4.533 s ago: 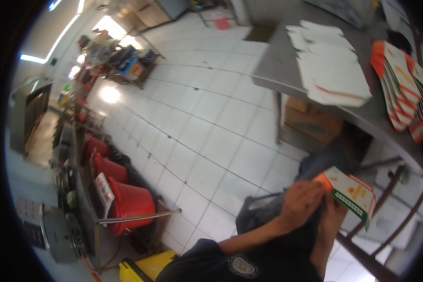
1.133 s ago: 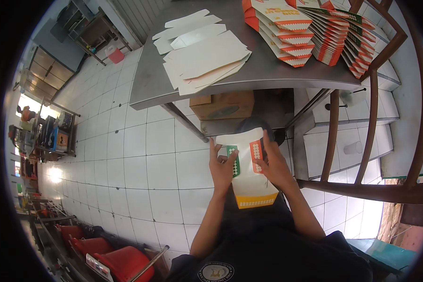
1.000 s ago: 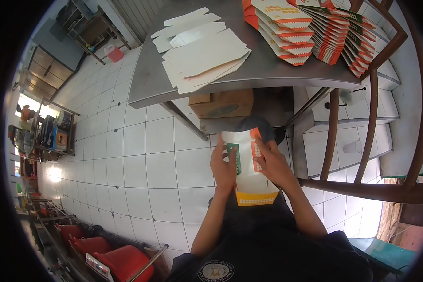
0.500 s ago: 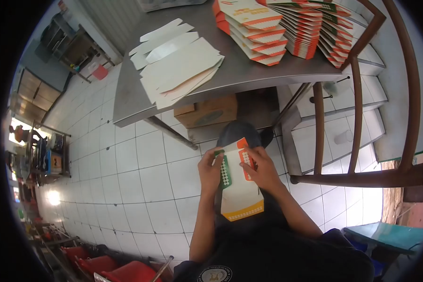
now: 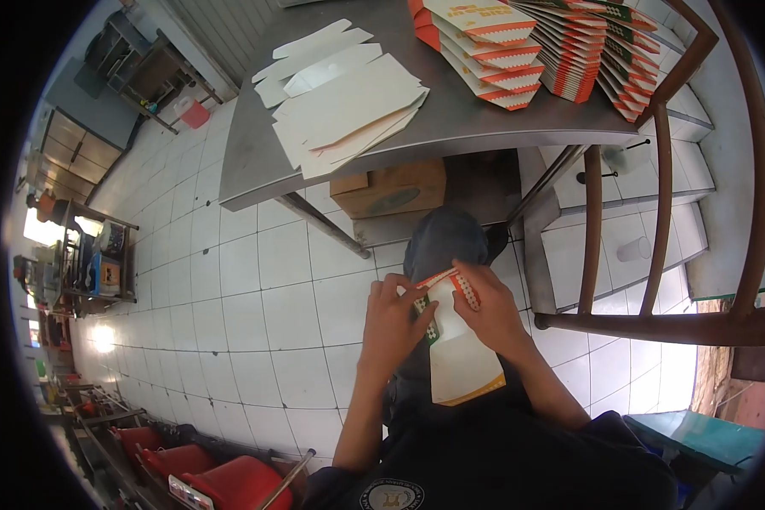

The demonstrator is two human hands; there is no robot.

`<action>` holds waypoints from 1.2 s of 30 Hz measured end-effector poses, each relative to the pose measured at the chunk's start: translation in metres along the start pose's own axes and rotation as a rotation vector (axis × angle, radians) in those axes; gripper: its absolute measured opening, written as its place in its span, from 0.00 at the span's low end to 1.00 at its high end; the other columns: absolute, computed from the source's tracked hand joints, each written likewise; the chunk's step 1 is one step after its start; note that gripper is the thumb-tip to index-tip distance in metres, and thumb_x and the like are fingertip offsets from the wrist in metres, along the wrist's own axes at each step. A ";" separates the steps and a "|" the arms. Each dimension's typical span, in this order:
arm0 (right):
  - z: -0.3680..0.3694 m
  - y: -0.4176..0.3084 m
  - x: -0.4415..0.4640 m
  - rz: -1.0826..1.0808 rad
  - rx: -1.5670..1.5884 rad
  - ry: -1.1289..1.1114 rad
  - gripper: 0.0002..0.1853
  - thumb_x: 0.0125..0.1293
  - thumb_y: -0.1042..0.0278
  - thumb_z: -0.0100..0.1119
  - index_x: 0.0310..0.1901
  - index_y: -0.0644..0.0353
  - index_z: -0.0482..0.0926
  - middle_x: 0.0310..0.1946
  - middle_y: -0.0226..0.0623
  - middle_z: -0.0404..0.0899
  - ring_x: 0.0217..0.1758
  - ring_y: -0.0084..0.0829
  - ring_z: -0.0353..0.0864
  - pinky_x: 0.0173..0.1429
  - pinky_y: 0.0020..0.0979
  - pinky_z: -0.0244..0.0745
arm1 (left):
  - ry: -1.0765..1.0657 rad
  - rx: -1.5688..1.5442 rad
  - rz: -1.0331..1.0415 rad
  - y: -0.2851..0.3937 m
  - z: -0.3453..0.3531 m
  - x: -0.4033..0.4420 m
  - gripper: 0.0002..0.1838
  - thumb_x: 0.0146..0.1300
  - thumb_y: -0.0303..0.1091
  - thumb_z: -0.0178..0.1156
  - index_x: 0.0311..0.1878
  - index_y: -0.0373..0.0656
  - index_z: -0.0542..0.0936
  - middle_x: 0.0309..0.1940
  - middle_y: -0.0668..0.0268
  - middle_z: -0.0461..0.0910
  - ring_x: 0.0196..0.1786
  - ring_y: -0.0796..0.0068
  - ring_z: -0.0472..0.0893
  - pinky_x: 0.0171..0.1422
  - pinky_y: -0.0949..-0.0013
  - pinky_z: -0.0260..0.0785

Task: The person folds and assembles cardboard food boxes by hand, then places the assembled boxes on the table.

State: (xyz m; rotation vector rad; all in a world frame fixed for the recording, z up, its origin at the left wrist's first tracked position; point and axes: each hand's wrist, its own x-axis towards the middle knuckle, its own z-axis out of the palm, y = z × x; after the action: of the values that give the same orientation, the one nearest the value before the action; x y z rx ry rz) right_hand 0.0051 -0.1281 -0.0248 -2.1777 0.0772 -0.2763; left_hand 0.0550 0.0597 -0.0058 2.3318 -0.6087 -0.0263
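A partly folded carton (image 5: 463,361) with a white inside and a yellow lower edge lies over my lap. My left hand (image 5: 397,319) grips its left side by the green dotted flap. On the other side my right hand (image 5: 487,308) holds the orange dotted flap. The carton's far end flap is bent inward between the fingers of both hands. Flat white carton blanks (image 5: 348,110) are spread on the metal table (image 5: 255,161). Behind and to the right stand stacked folded cartons (image 5: 484,47) with orange edges.
A cardboard box (image 5: 391,189) sits under the table. Brown railings (image 5: 592,229) and tiled steps (image 5: 612,255) are at the right. Red containers (image 5: 234,480) stand at the lower left, and a shelf with goods (image 5: 102,263) is at the far left.
The carton's far flap, upright earlier, is now folded inward. Both hands have come closer together at that end. Since 4.5 seconds ago, the view has swung toward the table.
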 end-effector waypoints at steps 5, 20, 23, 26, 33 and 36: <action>-0.007 -0.034 -0.001 -0.122 0.068 0.002 0.26 0.65 0.78 0.66 0.66 0.59 0.78 0.59 0.52 0.77 0.52 0.50 0.86 0.53 0.40 0.85 | 0.180 -0.504 -0.468 0.049 -0.004 -0.013 0.11 0.68 0.28 0.69 0.51 0.38 0.82 0.46 0.63 0.79 0.54 0.74 0.79 0.54 0.68 0.77; -0.001 -0.043 -0.007 -0.183 0.135 0.078 0.18 0.71 0.77 0.62 0.61 0.67 0.79 0.46 0.48 0.85 0.41 0.30 0.88 0.45 0.29 0.84 | 0.399 -0.995 -0.467 0.037 0.005 0.006 0.08 0.71 0.27 0.67 0.48 0.34 0.80 0.49 0.61 0.82 0.51 0.74 0.83 0.60 0.68 0.79; -0.018 -0.058 0.001 0.358 0.196 -0.015 0.13 0.75 0.74 0.60 0.57 0.68 0.81 0.42 0.45 0.87 0.43 0.23 0.87 0.47 0.25 0.82 | 0.430 -1.006 -0.319 0.045 0.019 0.002 0.06 0.70 0.23 0.67 0.45 0.34 0.80 0.50 0.61 0.82 0.54 0.75 0.82 0.58 0.71 0.77; -0.020 -0.061 0.006 0.405 0.362 0.068 0.10 0.77 0.73 0.59 0.54 0.69 0.81 0.44 0.42 0.87 0.49 0.20 0.86 0.52 0.23 0.80 | 0.431 -1.094 -0.272 0.047 0.044 -0.010 0.03 0.70 0.20 0.66 0.43 0.35 0.80 0.52 0.61 0.83 0.54 0.75 0.82 0.61 0.71 0.76; -0.003 -0.060 -0.003 0.170 0.488 0.180 0.09 0.74 0.74 0.62 0.51 0.68 0.83 0.46 0.46 0.89 0.48 0.32 0.90 0.55 0.29 0.81 | 0.296 -1.447 -0.345 0.043 0.044 -0.019 0.05 0.74 0.26 0.63 0.47 0.34 0.83 0.51 0.61 0.85 0.53 0.74 0.84 0.63 0.68 0.78; -0.005 -0.060 -0.002 0.074 0.361 0.185 0.10 0.72 0.76 0.63 0.51 0.68 0.84 0.48 0.47 0.88 0.49 0.37 0.89 0.54 0.32 0.82 | 0.239 -1.359 -0.391 0.035 0.040 -0.020 0.06 0.74 0.26 0.63 0.49 0.34 0.82 0.50 0.62 0.85 0.53 0.74 0.84 0.60 0.68 0.79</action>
State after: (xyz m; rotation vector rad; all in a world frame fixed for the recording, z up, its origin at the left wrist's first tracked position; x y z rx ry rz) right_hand -0.0002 -0.0966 0.0260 -1.7836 0.1962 -0.4158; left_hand 0.0152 0.0203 -0.0155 1.0544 0.0622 -0.2517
